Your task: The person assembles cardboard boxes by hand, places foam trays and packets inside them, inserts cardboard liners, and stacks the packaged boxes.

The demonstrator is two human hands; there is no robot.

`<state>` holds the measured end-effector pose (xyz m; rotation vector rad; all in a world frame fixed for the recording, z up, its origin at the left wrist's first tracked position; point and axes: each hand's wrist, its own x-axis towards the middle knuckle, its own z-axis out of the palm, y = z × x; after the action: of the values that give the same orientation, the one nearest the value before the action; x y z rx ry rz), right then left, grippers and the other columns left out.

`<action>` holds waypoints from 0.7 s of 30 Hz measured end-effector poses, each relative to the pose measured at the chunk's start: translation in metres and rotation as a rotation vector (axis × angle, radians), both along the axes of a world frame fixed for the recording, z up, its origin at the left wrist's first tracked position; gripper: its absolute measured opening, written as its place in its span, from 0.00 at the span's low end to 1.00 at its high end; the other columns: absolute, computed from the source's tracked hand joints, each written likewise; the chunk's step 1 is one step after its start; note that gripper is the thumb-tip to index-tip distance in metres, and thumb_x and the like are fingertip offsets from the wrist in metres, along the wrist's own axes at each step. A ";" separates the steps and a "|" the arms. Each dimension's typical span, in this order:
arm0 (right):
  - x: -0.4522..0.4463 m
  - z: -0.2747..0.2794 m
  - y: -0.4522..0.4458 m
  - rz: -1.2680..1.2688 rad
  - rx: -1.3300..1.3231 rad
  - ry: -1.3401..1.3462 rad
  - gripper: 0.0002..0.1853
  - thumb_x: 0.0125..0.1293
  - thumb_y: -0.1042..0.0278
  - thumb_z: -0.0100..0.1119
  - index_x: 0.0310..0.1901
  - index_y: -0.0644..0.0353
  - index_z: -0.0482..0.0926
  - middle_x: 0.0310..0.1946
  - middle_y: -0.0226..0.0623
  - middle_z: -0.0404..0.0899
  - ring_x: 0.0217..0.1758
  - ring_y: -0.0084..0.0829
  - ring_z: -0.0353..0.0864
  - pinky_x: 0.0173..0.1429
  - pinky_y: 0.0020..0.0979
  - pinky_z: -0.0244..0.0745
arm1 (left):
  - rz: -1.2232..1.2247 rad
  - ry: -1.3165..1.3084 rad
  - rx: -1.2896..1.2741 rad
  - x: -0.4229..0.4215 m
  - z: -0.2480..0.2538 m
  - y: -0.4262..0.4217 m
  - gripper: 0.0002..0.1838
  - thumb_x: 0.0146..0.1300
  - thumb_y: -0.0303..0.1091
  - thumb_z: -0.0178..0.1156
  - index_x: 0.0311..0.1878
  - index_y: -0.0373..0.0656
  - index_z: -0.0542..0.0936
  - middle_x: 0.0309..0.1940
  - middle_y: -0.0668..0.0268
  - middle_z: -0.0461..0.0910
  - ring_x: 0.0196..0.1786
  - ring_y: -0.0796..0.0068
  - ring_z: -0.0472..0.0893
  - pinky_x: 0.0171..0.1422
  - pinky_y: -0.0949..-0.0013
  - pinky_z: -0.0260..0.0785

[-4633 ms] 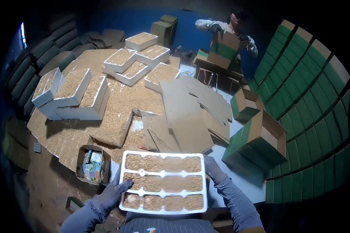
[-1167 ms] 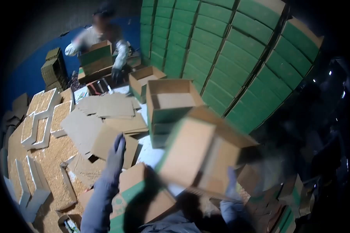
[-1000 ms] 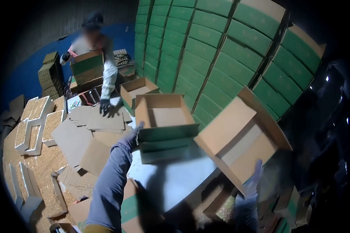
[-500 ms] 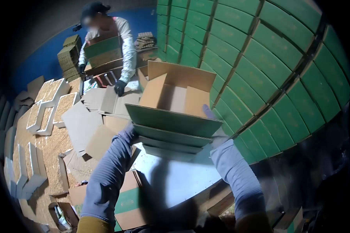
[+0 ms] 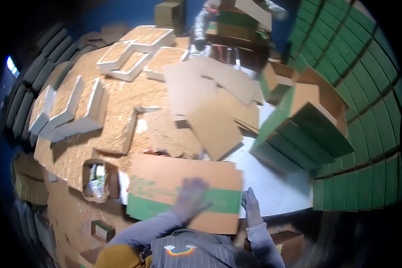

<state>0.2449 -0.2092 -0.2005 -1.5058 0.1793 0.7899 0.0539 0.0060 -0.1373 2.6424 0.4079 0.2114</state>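
Observation:
A stack of flattened cardboard boxes (image 5: pixel 147 178), brown with a green band, lies at the table's near edge. My left hand (image 5: pixel 192 196), gloved and blurred by motion, is over its top sheet with fingers spread. Beside the stack's right edge is my right hand (image 5: pixel 251 205), also gloved, its fingers stretched out and pointing away from me. Whether it touches the edge I cannot tell. An opened green and brown carton (image 5: pixel 295 134), flaps up and with more green layers beneath it, stands on the white tabletop (image 5: pixel 281 192) to the right.
Loose cardboard sheets (image 5: pixel 214 125) cover the table's middle. White trays (image 5: pixel 140 42) filled with small pale pieces stand on a spread of the same at left. A small box of packets (image 5: pixel 97 181) sits near left. Green cartons (image 5: pixel 366 102) wall the right. A co-worker's sleeve (image 5: pixel 201 24) shows at the back.
Both hands have let go of the open carton, which now stands on the table to the right. They have come back to the flattened boxes. My view has turned down and left.

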 end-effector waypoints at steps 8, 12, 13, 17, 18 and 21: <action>0.028 0.153 0.036 0.293 0.243 -0.474 0.13 0.72 0.69 0.56 0.54 0.64 0.77 0.47 0.33 0.82 0.46 0.24 0.80 0.52 0.25 0.74 | 0.303 -0.296 0.172 -0.065 0.142 0.081 0.36 0.67 0.48 0.60 0.73 0.40 0.63 0.73 0.43 0.59 0.75 0.40 0.57 0.80 0.42 0.42; 0.035 0.211 0.056 0.560 -0.147 -0.590 0.17 0.65 0.78 0.56 0.56 0.66 0.76 0.50 0.35 0.82 0.52 0.27 0.80 0.60 0.27 0.72 | 0.332 -0.085 0.284 -0.117 0.205 0.128 0.26 0.66 0.46 0.60 0.64 0.44 0.74 0.55 0.54 0.78 0.61 0.54 0.75 0.78 0.43 0.51; 0.035 0.207 0.059 0.473 -0.283 -0.829 0.20 0.63 0.79 0.56 0.58 0.66 0.75 0.57 0.39 0.79 0.59 0.31 0.77 0.64 0.29 0.69 | 0.319 -0.075 0.187 -0.123 0.221 0.123 0.18 0.69 0.44 0.59 0.54 0.42 0.82 0.48 0.58 0.82 0.55 0.57 0.79 0.73 0.51 0.60; -0.035 0.262 0.104 0.451 -0.132 -1.628 0.22 0.69 0.66 0.56 0.64 0.55 0.75 0.69 0.37 0.70 0.75 0.38 0.63 0.79 0.44 0.51 | 0.184 0.311 -0.403 -0.135 0.254 0.128 0.18 0.67 0.46 0.62 0.48 0.40 0.85 0.46 0.55 0.83 0.49 0.55 0.82 0.59 0.63 0.74; -0.042 0.266 0.110 0.710 -0.322 -1.914 0.22 0.70 0.62 0.56 0.65 0.53 0.74 0.70 0.33 0.69 0.77 0.39 0.59 0.81 0.50 0.44 | 0.147 0.298 -0.524 -0.135 0.248 0.135 0.18 0.67 0.46 0.62 0.50 0.41 0.85 0.46 0.54 0.83 0.49 0.55 0.82 0.58 0.63 0.74; -0.039 0.232 0.096 0.668 -0.335 -2.187 0.19 0.73 0.51 0.46 0.57 0.47 0.80 0.65 0.34 0.73 0.76 0.44 0.58 0.80 0.61 0.35 | 0.114 0.369 -0.780 -0.134 0.237 0.158 0.17 0.69 0.44 0.61 0.51 0.43 0.85 0.46 0.52 0.82 0.49 0.55 0.83 0.56 0.63 0.75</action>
<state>0.2061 -0.1129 0.0316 -1.9443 -1.9102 -0.7791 -0.0799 0.1636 0.1000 1.8777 0.6109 -0.3454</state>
